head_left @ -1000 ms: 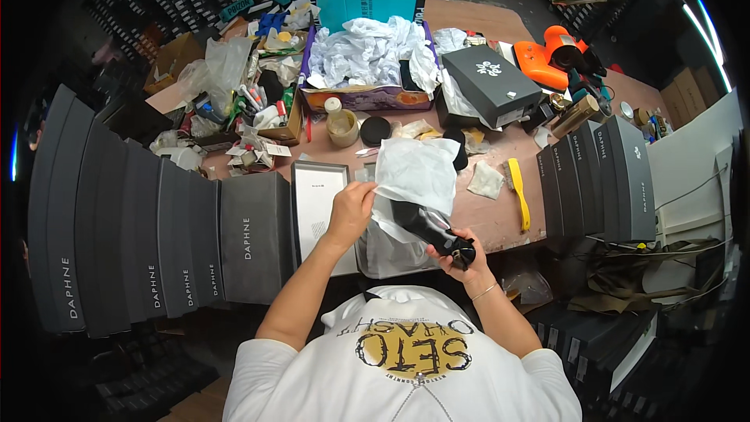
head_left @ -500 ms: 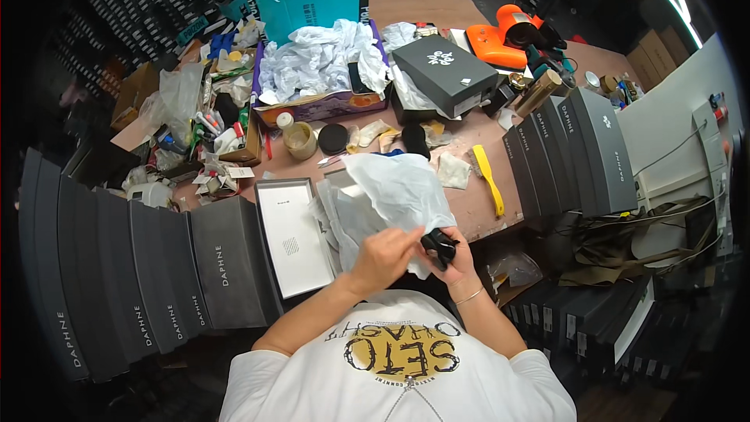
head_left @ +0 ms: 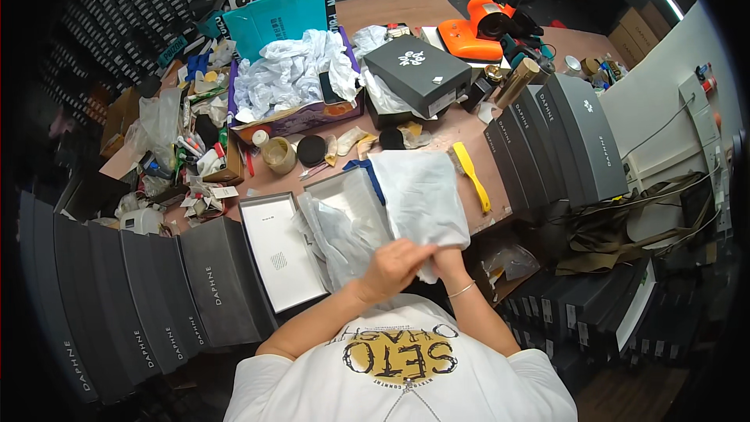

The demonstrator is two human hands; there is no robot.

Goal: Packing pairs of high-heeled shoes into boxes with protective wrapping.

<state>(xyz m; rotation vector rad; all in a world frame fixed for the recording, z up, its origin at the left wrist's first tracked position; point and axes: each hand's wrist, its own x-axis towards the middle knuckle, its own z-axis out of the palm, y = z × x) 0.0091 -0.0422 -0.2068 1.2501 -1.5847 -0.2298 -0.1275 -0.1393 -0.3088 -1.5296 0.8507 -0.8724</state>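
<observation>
A white soft bag point(head_left: 422, 195), thin like cloth or tissue, spreads in front of me over the table's near edge. My left hand point(head_left: 394, 267) pinches the bag's near rim with its fingers together. At that same rim, my right hand point(head_left: 449, 262) reaches in under the white material, so its fingers are hidden. Whatever lies inside the bag cannot be seen. Left of the bag is an open grey box point(head_left: 351, 191) with white paper and a clear plastic bag point(head_left: 336, 234) in it. A box lid point(head_left: 281, 246), white inside, lies beside it.
Dark grey shoeboxes point(head_left: 223, 285) stand in a row at left, with more boxes point(head_left: 582, 141) at right. A yellow-handled brush point(head_left: 473, 176) lies right of the bag. Behind are a jar point(head_left: 279, 156), a carton of crumpled paper point(head_left: 297, 113) and a closed grey box point(head_left: 418, 74).
The black thing in my right hand has gone out of sight inside the white bag, along with that hand's fingers. The bag now lies flatter and wider, and the whole view has shifted slightly.
</observation>
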